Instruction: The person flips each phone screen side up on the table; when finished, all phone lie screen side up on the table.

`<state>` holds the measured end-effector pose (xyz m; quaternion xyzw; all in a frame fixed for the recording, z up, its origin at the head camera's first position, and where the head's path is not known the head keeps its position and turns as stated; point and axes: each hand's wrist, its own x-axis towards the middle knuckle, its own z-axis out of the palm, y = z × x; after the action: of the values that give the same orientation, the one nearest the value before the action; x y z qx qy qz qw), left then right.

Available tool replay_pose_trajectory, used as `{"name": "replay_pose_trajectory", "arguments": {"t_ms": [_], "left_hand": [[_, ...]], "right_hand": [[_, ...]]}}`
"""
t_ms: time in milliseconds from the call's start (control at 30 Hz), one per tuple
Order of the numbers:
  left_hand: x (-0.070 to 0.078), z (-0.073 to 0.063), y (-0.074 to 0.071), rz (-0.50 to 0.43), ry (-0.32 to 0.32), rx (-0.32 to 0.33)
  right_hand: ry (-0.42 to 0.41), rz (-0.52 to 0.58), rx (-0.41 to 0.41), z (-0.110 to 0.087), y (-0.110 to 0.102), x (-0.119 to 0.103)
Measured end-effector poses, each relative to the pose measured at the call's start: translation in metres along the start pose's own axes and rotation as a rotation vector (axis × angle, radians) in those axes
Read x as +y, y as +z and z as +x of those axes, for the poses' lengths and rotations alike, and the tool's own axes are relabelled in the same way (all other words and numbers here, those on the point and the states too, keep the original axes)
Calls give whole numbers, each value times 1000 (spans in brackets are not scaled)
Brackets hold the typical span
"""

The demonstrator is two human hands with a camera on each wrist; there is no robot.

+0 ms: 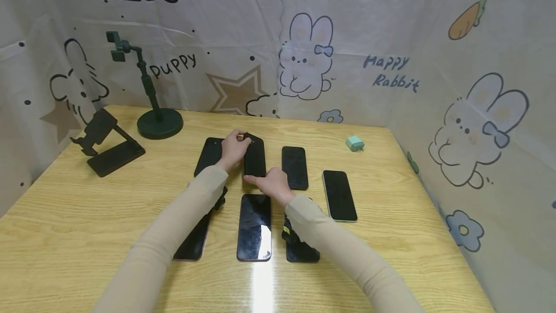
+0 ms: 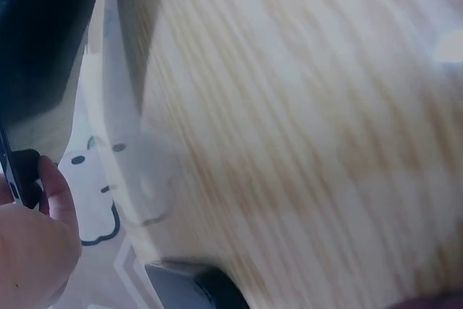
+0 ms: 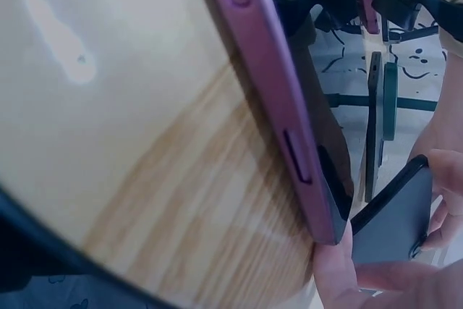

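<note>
Both hands are on one black smartphone [image 1: 255,157] near the middle of the table, its near end tipped slightly up. My left hand [image 1: 234,149] grips its far left corner; in the left wrist view the fingers [image 2: 59,189] pinch that corner. At the near edge, my right hand [image 1: 274,185] holds the phone with the thumb along its end. The right wrist view shows this dark phone [image 3: 394,215] tilted between both hands. Another black phone [image 1: 208,154] lies just left, partly under the left hand. A phone with a glossy screen [image 1: 254,226] lies nearer.
Further phones lie on the wooden table [image 1: 391,255]: one dark phone [image 1: 294,168], one white-edged phone [image 1: 340,196], and two partly hidden beneath the forearms. A black folding stand [image 1: 115,146] and a green phone stand [image 1: 159,123] are back left. A mint charger plug [image 1: 354,143] sits back right.
</note>
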<state>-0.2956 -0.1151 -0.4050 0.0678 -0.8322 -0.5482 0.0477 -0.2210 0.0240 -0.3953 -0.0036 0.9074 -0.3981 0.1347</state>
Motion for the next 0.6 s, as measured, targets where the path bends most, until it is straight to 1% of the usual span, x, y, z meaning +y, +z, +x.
{"name": "replay_pose_trajectory", "arguments": {"t_ms": [233,333,400,500,600], "left_hand": [[4,-2,5,-54,34,0],[6,-2,5,-71,28,-14],[7,-2,3,-90,21,-61],[7,-1,-2,-134,23,-172],[5,1,-5,-241,12,-299]], "right_hand": [[-15,16,12,-1,-1,2],[-9,33,4,-2,-2,3],[1,55,-9,-2,-3,3],[23,105,-30,-4,-5,4],[39,149,-47,-5,-6,4]]}}
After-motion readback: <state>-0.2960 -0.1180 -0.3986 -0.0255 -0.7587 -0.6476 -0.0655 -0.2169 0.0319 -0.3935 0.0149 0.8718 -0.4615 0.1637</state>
